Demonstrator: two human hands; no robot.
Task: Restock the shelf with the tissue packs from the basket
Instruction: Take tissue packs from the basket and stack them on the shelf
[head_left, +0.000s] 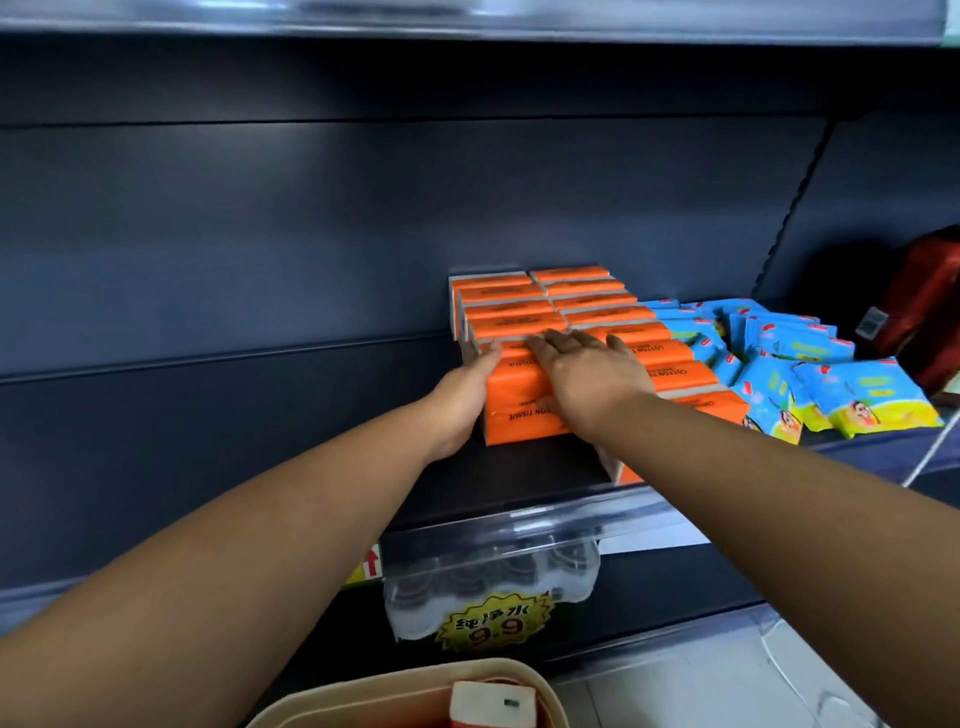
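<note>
Two rows of orange tissue packs (582, 299) stand on the dark shelf (498, 478), running from the back panel toward the front edge. My left hand (460, 400) cups the left side of the nearest packs in the left row, thumb on top. On top of those same packs (519, 395) my right hand (587, 376) lies flat with its fingers straight. At the bottom edge of the view a beige basket (322, 699) shows its rim, with one more orange and white pack (491, 704) inside.
Blue and yellow wipe packs (810, 374) lie in a loose heap right of the orange rows. A red bag (924, 312) stands at the far right. Below the shelf sits a shrink-wrapped case of water bottles (488, 577) with a yellow price tag.
</note>
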